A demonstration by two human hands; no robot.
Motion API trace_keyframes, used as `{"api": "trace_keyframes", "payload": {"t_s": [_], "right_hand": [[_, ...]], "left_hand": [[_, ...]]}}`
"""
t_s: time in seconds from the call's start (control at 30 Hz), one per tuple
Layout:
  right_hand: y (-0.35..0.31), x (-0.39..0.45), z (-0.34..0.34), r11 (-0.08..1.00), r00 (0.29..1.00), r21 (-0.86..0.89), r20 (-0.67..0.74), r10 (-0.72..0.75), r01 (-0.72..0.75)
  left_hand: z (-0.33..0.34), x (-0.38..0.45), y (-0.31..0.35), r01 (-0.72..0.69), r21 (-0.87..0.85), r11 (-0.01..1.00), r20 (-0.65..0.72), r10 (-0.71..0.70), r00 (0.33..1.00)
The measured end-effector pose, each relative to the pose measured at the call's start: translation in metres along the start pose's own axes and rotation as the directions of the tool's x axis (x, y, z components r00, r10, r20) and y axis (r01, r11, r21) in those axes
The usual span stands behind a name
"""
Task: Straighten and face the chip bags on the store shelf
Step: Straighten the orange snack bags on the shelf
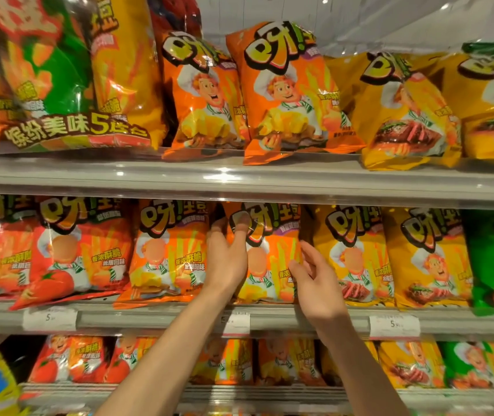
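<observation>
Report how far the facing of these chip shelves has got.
Looks done: the yellow bags on the middle shelf stand upright, fronts out. In hand: the left hand pinches the orange bag near its top, and the right hand touches its right edge. Left: the red bag leans, and the top-shelf orange bags overhang their ledge.

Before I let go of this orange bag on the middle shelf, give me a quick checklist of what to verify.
1. Left hand on the orange bag, fingers over its upper left edge: ok.
2. Right hand at the bag's right edge, fingers relaxed: ok; actual contact: cannot tell.
3. Bag front facing out, logo readable: ok.
4. Bag upright, in line with the yellow bag to its right: ok.
5. Bag's bottom seated behind the shelf rail: cannot tell, your arms hide it.
6. Red tomato bag further left, bottom corner poking over the rail: not ok.
</observation>
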State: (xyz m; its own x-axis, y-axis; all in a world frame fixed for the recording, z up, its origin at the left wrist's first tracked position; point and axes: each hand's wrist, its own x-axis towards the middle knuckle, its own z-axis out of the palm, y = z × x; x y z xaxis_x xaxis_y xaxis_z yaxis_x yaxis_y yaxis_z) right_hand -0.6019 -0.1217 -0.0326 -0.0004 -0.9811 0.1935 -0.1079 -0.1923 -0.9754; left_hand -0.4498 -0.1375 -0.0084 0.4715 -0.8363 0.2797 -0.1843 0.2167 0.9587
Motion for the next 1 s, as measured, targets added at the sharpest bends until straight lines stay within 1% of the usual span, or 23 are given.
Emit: {"api": "trace_keyframes", "payload": {"t_s": [0.07, 0.13, 0.2, 0.27, 0.43, 0.6, 0.7, 0.8, 0.9, 0.93, 0.97, 1.0], "right_hand": [[-0.007, 0.006, -0.001, 0.997, 1.000, -0.075, 0.022, 0.004, -0.002], [-0.015, 0.015, 0.000, 0.985, 0.999, -0.170, 0.047, 0.010, -0.002], [-0.021, 0.022, 0.003, 0.973, 0.997, -0.229, 0.068, 0.038, -0.021], [-0.023, 0.024, 0.007, 0.970, 0.996, -0.241, 0.073, 0.053, -0.034], [-0.020, 0.021, 0.015, 0.973, 1.000, -0.232, 0.024, 0.004, 0.002], [-0.019, 0.016, 0.014, 0.943, 0.998, -0.329, 0.001, -0.055, 0.053], [-0.020, 0.015, 0.016, 0.930, 0.998, -0.363, -0.003, -0.057, 0.052], [-0.023, 0.015, 0.015, 0.920, 0.998, -0.387, 0.006, -0.058, 0.056], [-0.026, 0.013, 0.006, 0.915, 0.998, -0.401, 0.046, -0.032, 0.048], [-0.025, 0.010, 0.002, 0.913, 0.997, -0.402, 0.055, -0.054, 0.072], [-0.023, 0.005, -0.004, 0.902, 0.992, -0.412, 0.049, -0.117, 0.127], [-0.021, 0.001, -0.011, 0.872, 0.976, -0.447, 0.014, -0.216, 0.199]], "left_hand": [[0.001, 0.001, 0.000, 0.008, 0.011, 1.000, 0.018, -0.008, 1.000], [0.002, 0.002, 0.001, 0.032, 0.079, 0.996, 0.062, -0.037, 0.997], [0.002, 0.001, 0.002, 0.062, 0.141, 0.988, 0.114, -0.078, 0.990], [0.001, 0.001, 0.001, 0.076, 0.150, 0.986, 0.146, -0.098, 0.984], [0.000, 0.002, -0.006, 0.063, 0.099, 0.993, 0.137, -0.076, 0.988], [0.001, -0.003, -0.002, 0.063, 0.136, 0.989, 0.141, -0.082, 0.987], [0.002, -0.001, -0.003, 0.072, 0.134, 0.988, 0.150, -0.092, 0.984], [0.003, 0.001, -0.005, 0.088, 0.106, 0.990, 0.156, -0.104, 0.982], [0.002, 0.001, -0.005, 0.069, 0.086, 0.994, 0.154, -0.082, 0.985], [0.001, -0.001, -0.005, 0.046, 0.075, 0.996, 0.151, -0.056, 0.987], [0.000, -0.003, -0.006, 0.019, 0.063, 0.998, 0.152, -0.028, 0.988], [-0.001, -0.007, -0.007, -0.006, 0.056, 0.998, 0.157, -0.003, 0.988]]}}
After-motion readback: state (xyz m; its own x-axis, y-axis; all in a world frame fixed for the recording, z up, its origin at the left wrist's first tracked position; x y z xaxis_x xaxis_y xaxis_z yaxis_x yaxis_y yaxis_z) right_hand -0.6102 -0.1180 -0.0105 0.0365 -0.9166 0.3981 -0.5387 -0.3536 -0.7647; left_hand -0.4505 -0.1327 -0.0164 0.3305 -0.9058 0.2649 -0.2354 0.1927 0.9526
